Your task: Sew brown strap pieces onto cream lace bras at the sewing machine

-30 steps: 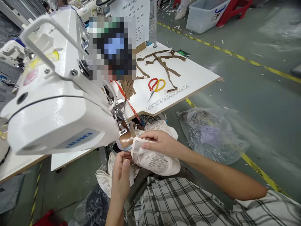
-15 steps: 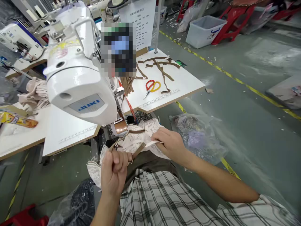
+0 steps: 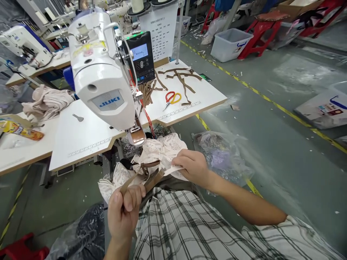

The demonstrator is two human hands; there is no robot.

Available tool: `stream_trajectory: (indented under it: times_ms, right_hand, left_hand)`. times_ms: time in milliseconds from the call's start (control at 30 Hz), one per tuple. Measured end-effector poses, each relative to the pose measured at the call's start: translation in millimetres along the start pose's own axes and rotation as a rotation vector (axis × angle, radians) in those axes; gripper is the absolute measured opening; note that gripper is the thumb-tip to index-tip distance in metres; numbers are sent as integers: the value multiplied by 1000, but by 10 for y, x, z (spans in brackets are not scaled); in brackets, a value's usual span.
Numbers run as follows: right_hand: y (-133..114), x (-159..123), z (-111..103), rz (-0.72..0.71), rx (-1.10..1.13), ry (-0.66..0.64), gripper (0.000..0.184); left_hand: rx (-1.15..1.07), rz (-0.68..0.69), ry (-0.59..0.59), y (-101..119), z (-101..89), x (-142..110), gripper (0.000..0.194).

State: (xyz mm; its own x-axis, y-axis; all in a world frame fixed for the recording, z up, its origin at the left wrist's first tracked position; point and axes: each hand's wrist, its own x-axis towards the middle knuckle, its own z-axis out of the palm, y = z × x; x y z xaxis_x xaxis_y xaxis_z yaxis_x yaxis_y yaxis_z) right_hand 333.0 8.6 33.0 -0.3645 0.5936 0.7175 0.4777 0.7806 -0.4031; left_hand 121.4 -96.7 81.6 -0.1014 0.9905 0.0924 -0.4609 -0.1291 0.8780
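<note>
A cream lace garment (image 3: pixel 159 151) lies bunched in my lap below the needle arm of a white sewing machine (image 3: pixel 103 79). My left hand (image 3: pixel 123 213) is closed, pinching a brown elastic strap (image 3: pixel 141 177) that runs up to the garment. My right hand (image 3: pixel 191 166) is closed on the garment's edge, pinching the lace where the strap meets it. Both hands are just in front of my plaid shirt.
The white table (image 3: pixel 81 141) carries red-and-yellow scissors (image 3: pixel 171 99), loose brown straps (image 3: pixel 181 76) and a control panel (image 3: pixel 141 57). A clear plastic bag (image 3: pixel 222 159) of fabric sits on the floor at right. Folded pink cloth (image 3: pixel 46 103) lies at left. Bins and red stools stand beyond.
The garment has come away from under the presser foot into my lap. My left hand has drawn the brown strap down and toward me. The view has pulled back from the machine.
</note>
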Motion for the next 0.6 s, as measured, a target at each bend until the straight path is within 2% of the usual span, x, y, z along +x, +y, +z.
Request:
stream_trajectory:
  times_ms: [67,133,167,233,267,300,333,367,400,467,500,533,567,600]
  right_hand:
    - [-46,8,-19,86,31,-107,18]
    - [-119,11,-29,234,182,-386,21]
    - [-165,4,-26,288,323,-583,24]
    - [-272,-43,-5,307,721,-973,30]
    - [-327,-82,11,299,936,-1095,32]
    - [-377,-128,27,331,1135,-1125,33]
    - [-421,-177,40,434,1312,-1047,33]
    - [-456,-222,49,602,1460,-880,31]
    - [-483,-258,53,807,1564,-649,29]
    - [-517,-292,50,1194,1651,-160,29]
    - [-530,-291,43,1328,1657,8,35]
    - [-544,-282,32,1418,1649,97,42]
    - [-559,-271,16,1473,1632,118,50]
    - [-575,-263,-9,1505,1605,97,58]
  left_hand:
    - [-23,2,19,110,6,32,45]
    - [-61,3,84,256,-3,175,43]
    - [-64,-3,133,328,-21,286,41]
    - [18,-32,187,428,-97,528,30]
    - [162,-62,216,442,-153,622,25]
    - [377,-151,218,426,-215,673,24]
    - [598,-234,196,377,-277,666,28]
    - [813,-316,142,295,-333,596,33]
    - [959,-319,88,181,-381,468,39]
    - [954,-209,-180,-136,-450,100,63]
    - [928,-153,-289,-330,-475,-95,85]
    - [960,-78,-382,-541,-497,-267,108]
    - [1039,5,-439,-758,-518,-397,119]
    - [1122,114,-390,-969,-542,-475,109]
